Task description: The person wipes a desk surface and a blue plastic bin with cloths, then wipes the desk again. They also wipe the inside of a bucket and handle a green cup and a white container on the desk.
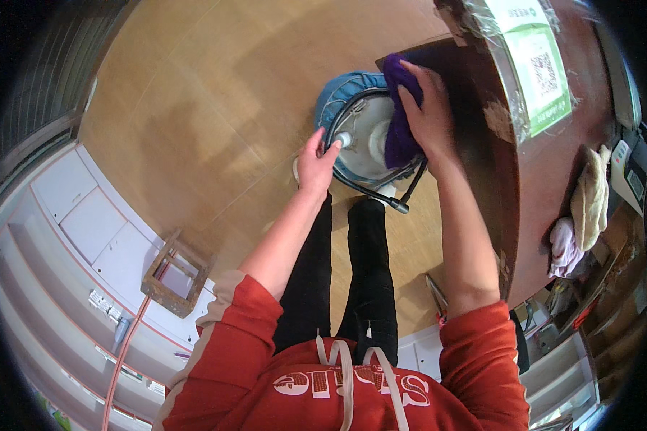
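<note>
A round container with a pale top point(360, 153) stands low in front of me, close to the desk. Gathered blue fabric point(329, 97) wraps its far side, and a black tube point(356, 187) loops around its top. My left hand point(317, 164) pinches the tube at the near left, the thumb beside a small white cap point(344, 140). Spread over a bunched purple cloth point(401, 129), my right hand point(428, 110) presses it on the right part of the container. The cloth hides that part of the top.
A dark reddish desk point(550, 178) rises at the right, with a green card bearing a printed code point(544, 75), folded cloths point(590, 199) and a small device point(627, 175). To the left are a wooden stool point(175, 277) and white shelving point(59, 280). Tan flooring point(194, 108) lies beyond.
</note>
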Demonstrator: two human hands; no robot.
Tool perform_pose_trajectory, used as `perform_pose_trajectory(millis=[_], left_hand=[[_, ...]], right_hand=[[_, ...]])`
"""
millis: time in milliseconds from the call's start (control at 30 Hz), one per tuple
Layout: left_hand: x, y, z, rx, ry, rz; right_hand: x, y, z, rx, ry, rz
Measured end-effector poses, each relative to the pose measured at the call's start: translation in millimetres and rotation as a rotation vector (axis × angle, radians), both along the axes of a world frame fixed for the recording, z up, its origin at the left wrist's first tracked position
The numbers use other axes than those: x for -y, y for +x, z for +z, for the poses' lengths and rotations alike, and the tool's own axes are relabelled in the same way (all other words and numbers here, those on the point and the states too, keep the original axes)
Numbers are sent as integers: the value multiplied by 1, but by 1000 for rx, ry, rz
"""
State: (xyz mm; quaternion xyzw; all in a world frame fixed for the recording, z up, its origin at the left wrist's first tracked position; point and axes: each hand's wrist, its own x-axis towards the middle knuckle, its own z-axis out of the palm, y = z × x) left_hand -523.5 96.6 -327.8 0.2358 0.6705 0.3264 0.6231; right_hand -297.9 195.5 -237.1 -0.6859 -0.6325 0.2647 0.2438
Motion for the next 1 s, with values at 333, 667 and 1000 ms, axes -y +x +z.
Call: perform_pose_trajectory(millis=[333, 667, 1000], left_hand=[[-3, 26, 2, 155, -75, 210], [-9, 22, 16, 40, -144, 178], [3, 18, -10, 182, -76, 251]], right_hand=[[-48, -63, -70, 415, -226, 299], [-55, -69, -56, 457, -267, 276], [-24, -123, -47, 585, -318, 457]])
